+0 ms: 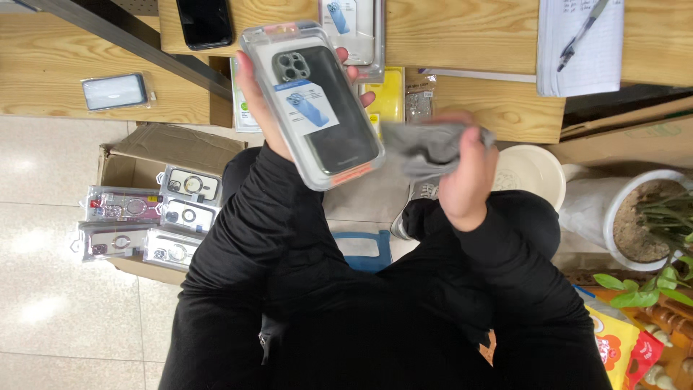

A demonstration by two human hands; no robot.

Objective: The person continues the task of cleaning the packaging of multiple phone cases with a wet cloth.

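My left hand [261, 101] holds up a clear plastic package [315, 101] with a dark phone case inside, tilted, its front facing me. My fingers wrap around its back and show at its right edge. My right hand [465, 173] grips a crumpled grey cloth [422, 148] just to the right of the package's lower corner, the cloth touching or almost touching it. Both arms wear black sleeves.
A cardboard box [130, 162] at the left carries several packaged phone cases [151, 220]. On the wooden desk [462, 36] lie a black phone [205, 22], more packages, a notebook with a pen [581, 43]. A white bucket [530, 173] and potted plant [650, 217] stand right.
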